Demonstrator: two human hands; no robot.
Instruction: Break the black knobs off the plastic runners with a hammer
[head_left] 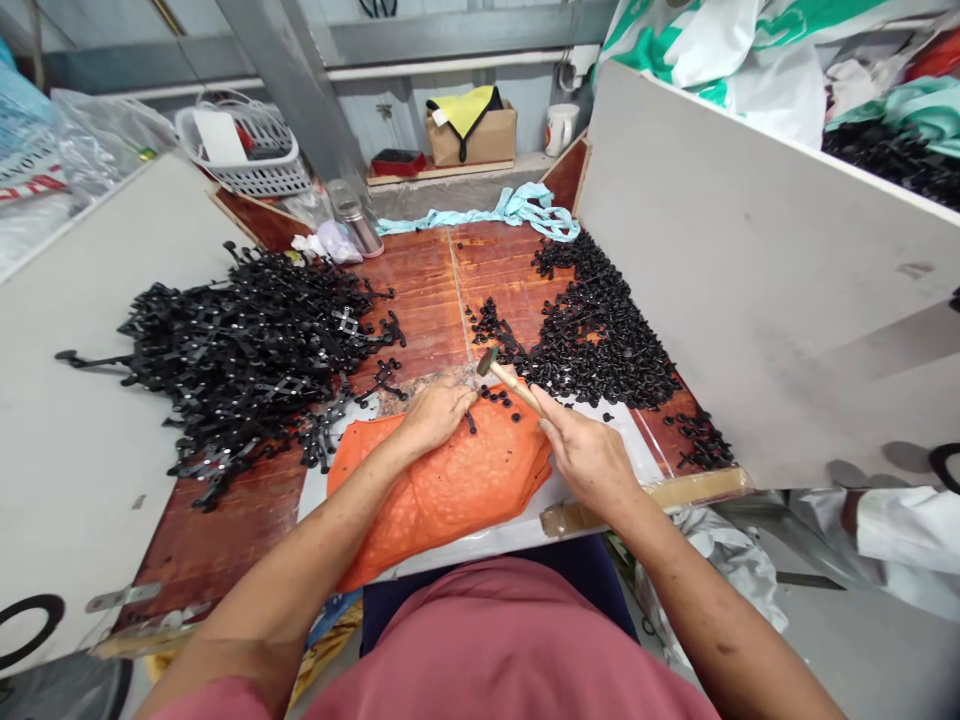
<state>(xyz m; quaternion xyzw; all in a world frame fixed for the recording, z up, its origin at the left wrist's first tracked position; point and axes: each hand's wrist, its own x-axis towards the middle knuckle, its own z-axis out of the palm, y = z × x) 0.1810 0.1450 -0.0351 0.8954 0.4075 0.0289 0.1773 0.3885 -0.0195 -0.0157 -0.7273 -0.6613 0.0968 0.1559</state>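
Observation:
My right hand (pixel 589 450) is closed round the wooden handle of a small hammer (pixel 514 383), whose dark head sits just right of my left fingertips. My left hand (pixel 436 412) rests at the far edge of an orange cloth (pixel 442 490), fingers pinched together on a black plastic part (pixel 471 422) with a round end that pokes out below them. Most of that part is hidden by the fingers. Several small black round pieces (pixel 506 398) lie loose on the cloth between my hands.
A big heap of black jointed parts (pixel 255 350) fills the left side of the brown table (pixel 420 280). Small black caps (pixel 600 340) are piled on the right. Grey boards (pixel 750 270) wall both sides. A steel flask (pixel 358 225) and a twisted light-blue cloth (pixel 517 207) lie at the back.

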